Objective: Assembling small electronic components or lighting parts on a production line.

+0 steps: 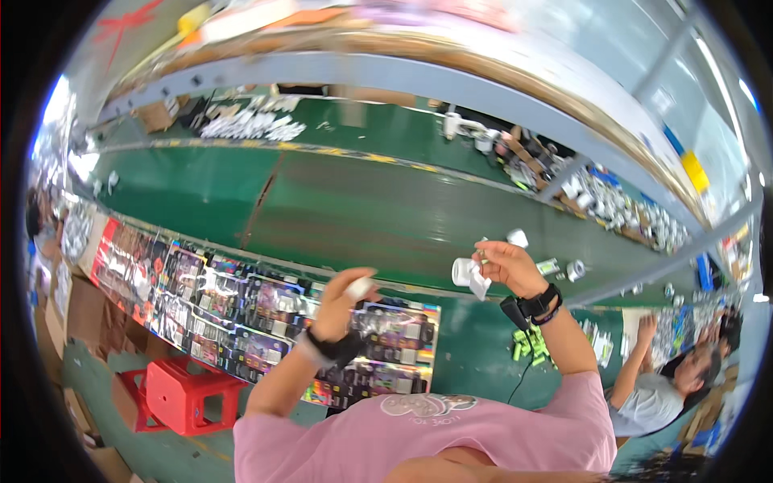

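Note:
My left hand [334, 310] is raised over the row of printed boxes, its fingers closed round a small white piece [360, 288] that is blurred. To its right, my right hand [509, 267] is held above the green bench edge with the fingers pinched. From these fingertips hang a white rounded plastic part [463, 272] and a thin white flap beside it; their exact kind cannot be made out. Close to my right wrist is a black tool [514, 311] with a cable running down. Below it lies a pile of bright green pieces [530, 346].
Colourful flat boxes [266, 314] line the bench on the left, beside a red plastic stool [189, 394]. A green conveyor belt [346, 197] crosses ahead, under a shelf beam [386, 72]. White parts [576, 270] lie at right. A co-worker [664, 386] sits at the far right.

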Tool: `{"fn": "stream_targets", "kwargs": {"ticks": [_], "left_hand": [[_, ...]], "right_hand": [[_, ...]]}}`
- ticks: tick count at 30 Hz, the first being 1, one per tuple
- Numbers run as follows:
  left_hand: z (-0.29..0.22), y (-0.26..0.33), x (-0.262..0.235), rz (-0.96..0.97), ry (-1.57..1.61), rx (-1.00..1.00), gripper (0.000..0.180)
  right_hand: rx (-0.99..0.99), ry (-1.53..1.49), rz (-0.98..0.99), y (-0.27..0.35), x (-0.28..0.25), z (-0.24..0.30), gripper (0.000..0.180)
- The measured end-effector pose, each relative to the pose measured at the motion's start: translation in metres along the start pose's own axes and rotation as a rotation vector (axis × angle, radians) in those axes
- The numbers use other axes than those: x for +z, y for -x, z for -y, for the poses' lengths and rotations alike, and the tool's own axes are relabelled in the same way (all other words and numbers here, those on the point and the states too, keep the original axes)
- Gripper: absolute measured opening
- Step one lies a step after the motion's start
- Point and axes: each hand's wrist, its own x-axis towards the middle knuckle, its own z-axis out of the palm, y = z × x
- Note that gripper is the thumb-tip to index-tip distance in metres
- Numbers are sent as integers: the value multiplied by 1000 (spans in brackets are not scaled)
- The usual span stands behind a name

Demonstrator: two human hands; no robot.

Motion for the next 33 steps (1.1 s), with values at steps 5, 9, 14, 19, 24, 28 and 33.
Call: {"fn": "stream_targets", "kwargs": {"ticks": [5,9,14,19,24,28,33], "left_hand": [[-25,108,-220,-842,-251,32,24],[56,203,-333,-1175,-930,-214,56],[53,171,-304,-1142,-1324,-586,64],[32,153,-300,-1111,-1327,-638,72],[36,147,-298,-1077,-1348,-638,81],[42,153,-297,-1081,-1414,-610,82],[54,170,-302,-1082,-1506,-518,76]], "right_hand": [[-17,-64,-208,-170,28,9,29],[-130,63,-191,-326,52,27,20],[-209,235,-282,-484,95,48,24],[-305,412,-49,-569,141,-1,68],[-335,250,-222,-586,147,-49,73],[-186,387,-258,-547,135,-54,41],[-3,442,-77,-412,164,-30,28]]}}
